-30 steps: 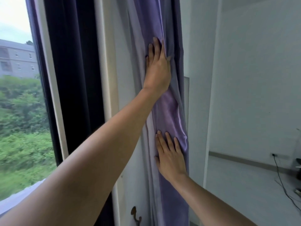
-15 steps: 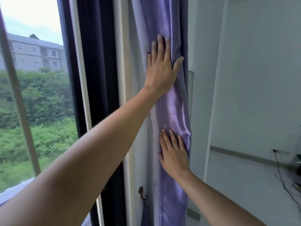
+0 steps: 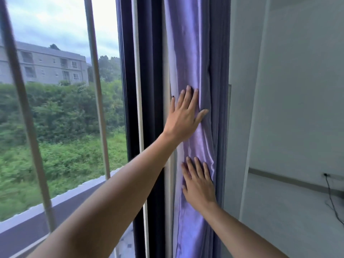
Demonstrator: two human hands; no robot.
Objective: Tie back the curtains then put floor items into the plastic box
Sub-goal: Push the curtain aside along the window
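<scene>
A shiny purple curtain (image 3: 193,53) hangs bunched in a narrow column against the right side of the window frame. My left hand (image 3: 184,118) lies flat on its folds at mid height, fingers spread, thumb out to the right. Below it my right hand (image 3: 199,183) presses flat on the same column, fingers pointing up. Neither hand grips the cloth. No tie-back, plastic box or floor items are in view.
A dark window frame (image 3: 149,90) with a white strip stands left of the curtain. Beyond the glass are pale vertical bars (image 3: 96,90), greenery and a grey building. A white wall (image 3: 297,90) is on the right, with a socket (image 3: 325,175) and black cable low down.
The view has swung to the left, showing more window. My left hand has slid lower on the curtain. My right hand stays pressed on the lower folds.
</scene>
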